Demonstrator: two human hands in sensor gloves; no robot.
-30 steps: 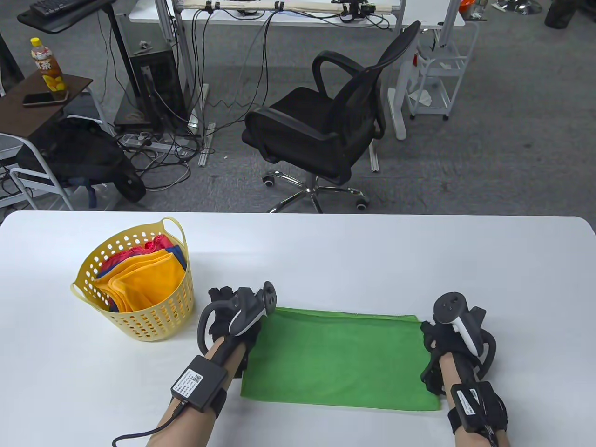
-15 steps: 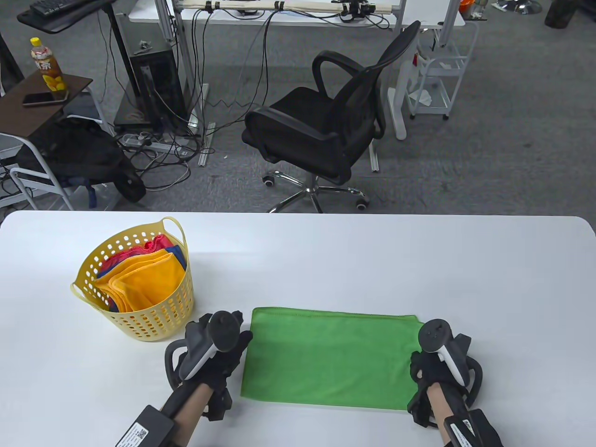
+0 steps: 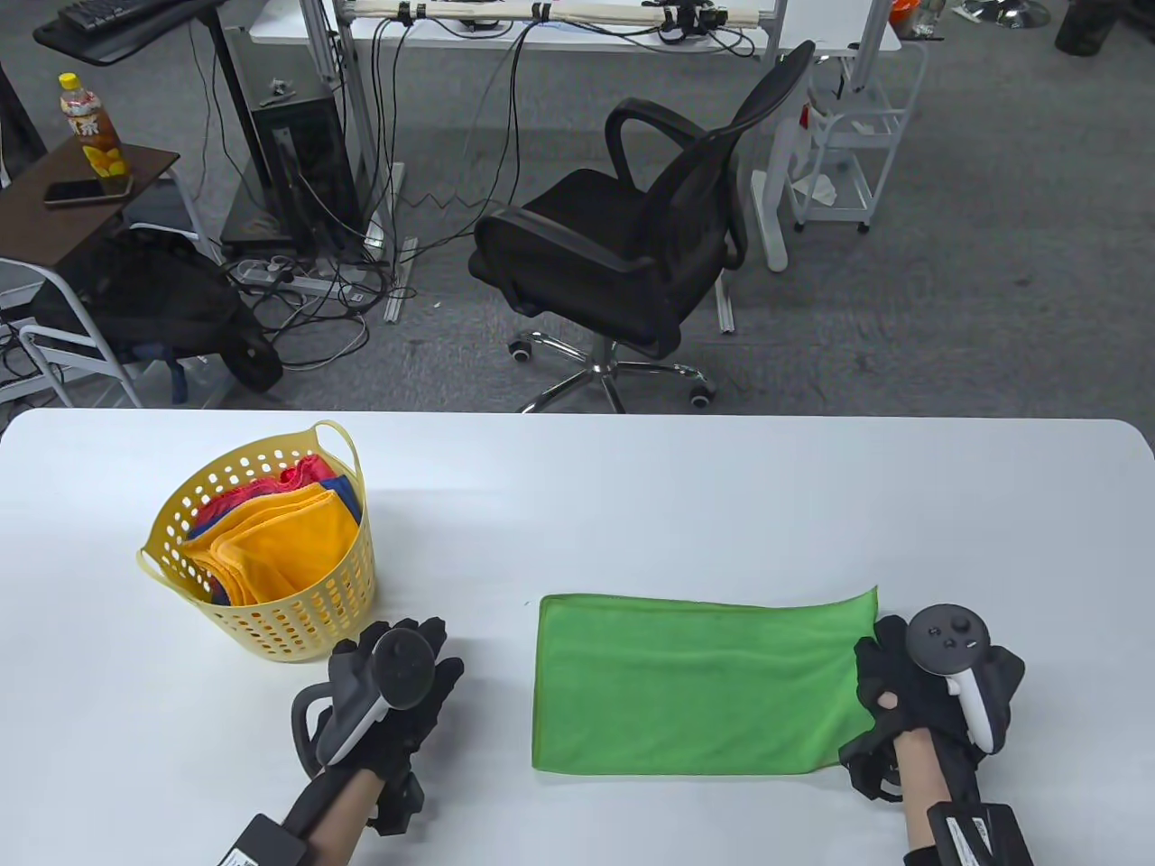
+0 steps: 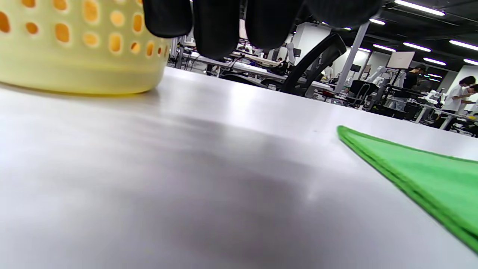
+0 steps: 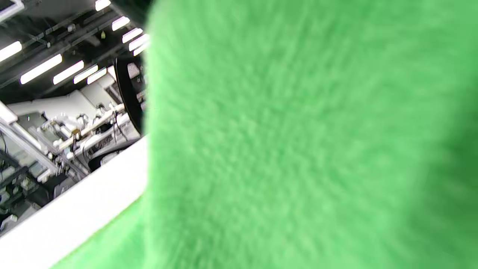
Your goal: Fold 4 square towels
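A green towel [image 3: 695, 686], folded into a wide rectangle, lies on the white table [image 3: 632, 487] near the front edge. My right hand [image 3: 889, 690] grips its right edge and lifts it a little; the cloth fills the right wrist view [image 5: 298, 149]. My left hand [image 3: 411, 672] hovers with fingers spread over bare table, left of the towel and apart from it. In the left wrist view the fingertips [image 4: 220, 30] hang at the top and the towel's left edge [image 4: 410, 168] shows at the right.
A yellow perforated basket [image 3: 271, 622] holding orange, red and blue towels [image 3: 271, 541] stands at the left, just beyond my left hand; its wall shows in the left wrist view [image 4: 74, 45]. A black office chair [image 3: 632, 234] stands behind the table.
The towel has shifted to the right, pulled by my right hand, which now lifts its right edge. My left hand let go of the left edge and drew back toward me.
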